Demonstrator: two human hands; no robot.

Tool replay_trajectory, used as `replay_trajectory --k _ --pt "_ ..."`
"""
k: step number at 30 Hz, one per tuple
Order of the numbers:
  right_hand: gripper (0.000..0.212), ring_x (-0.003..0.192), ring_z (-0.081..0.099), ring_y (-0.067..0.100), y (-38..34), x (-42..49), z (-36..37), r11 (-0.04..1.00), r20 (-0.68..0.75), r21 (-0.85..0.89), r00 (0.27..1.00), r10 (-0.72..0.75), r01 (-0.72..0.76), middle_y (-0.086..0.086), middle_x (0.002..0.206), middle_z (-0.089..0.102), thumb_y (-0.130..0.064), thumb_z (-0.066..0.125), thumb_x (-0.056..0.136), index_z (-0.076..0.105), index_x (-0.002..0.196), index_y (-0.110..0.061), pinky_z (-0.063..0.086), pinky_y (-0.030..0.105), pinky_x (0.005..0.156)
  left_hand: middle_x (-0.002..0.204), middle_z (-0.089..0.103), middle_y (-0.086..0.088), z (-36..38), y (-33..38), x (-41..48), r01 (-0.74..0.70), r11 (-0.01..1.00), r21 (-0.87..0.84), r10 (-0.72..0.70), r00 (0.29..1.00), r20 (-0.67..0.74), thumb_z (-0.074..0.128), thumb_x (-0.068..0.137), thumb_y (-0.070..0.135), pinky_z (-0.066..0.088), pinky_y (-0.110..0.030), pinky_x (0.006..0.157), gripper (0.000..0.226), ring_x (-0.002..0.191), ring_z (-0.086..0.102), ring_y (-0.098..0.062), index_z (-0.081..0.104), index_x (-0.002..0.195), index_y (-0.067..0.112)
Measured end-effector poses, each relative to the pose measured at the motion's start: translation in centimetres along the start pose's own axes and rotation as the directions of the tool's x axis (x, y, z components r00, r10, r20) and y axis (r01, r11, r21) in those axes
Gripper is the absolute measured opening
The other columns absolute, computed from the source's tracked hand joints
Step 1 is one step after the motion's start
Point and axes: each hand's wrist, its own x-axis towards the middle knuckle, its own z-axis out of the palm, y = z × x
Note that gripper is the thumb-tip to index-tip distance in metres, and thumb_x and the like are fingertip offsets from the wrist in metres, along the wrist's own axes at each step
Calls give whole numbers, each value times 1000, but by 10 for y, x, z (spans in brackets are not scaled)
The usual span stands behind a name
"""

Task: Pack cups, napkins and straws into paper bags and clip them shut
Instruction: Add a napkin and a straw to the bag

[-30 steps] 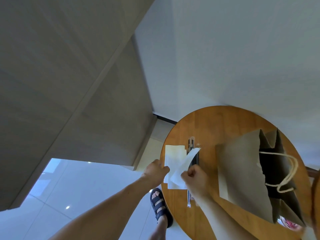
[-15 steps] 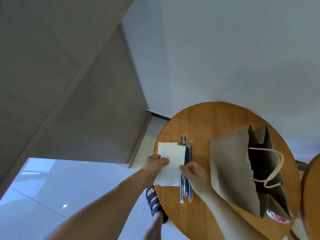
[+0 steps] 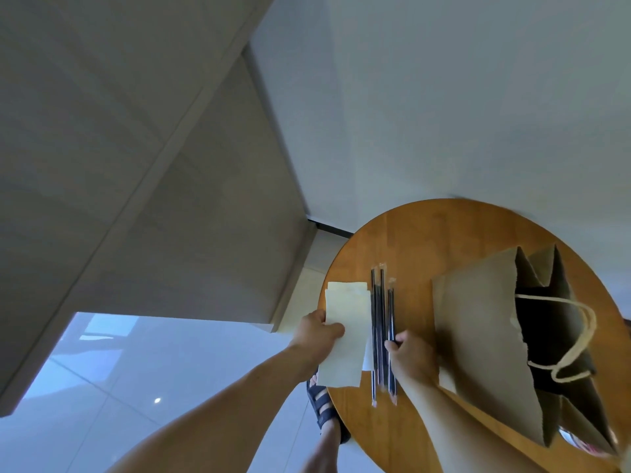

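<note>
The left hand [image 3: 316, 336] pinches a flat, pale rectangular napkin [image 3: 345, 339] by thumb and fingers at the round wooden table's [image 3: 409, 240] left edge, its long side running away from the person. Just beside and parallel lie slim black straws [image 3: 378, 319] in clear wrappers, the right hand's [image 3: 411, 355] curled fingers gripping them. The brown paper bag [image 3: 478, 336] lies on its side, mouth gaping rightward.

The paper bag [image 3: 478, 336] hides most of a pink thing [image 3: 580, 447], perhaps a cup.

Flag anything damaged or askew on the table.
The bag has a ragged, torn-looking edge on its front panel at the mouth. The straws lie roughly parallel, and nothing else stands out.
</note>
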Motion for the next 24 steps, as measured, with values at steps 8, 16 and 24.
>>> replay_trajectory --k 8,16,24 --pt "9 64 56 3 -12 -17 -38 999 -35 26 998 -44 44 -20 68 54 -37 58 96 52 89 -36 41 24 54 99 64 6 0 24 -17 -86 996 -10 86 996 2 56 95 20 50 -23 61 22 86 63 -15 55 117 21" --pt "23 71 63 -10 -86 -63 -126 774 -128 511 924 -361 373 -21 68 68 -18 70 90 62 78 -36 44 4 59 100 73 -7 -6 86 -56 -209 973 -96 209 978 -8 52 92 9 58 -41 84 24 93 69 -28 66 111 13" --pt "12 72 68 10 -121 -87 -193 714 -158 524 877 -453 464 -5 77 71 -24 77 85 66 83 -27 57 26 71 84 71 -11 -5 147 -110 -357 897 -261 382 923 48 55 86 10 53 -33 62 16 77 66 -27 69 93 8"
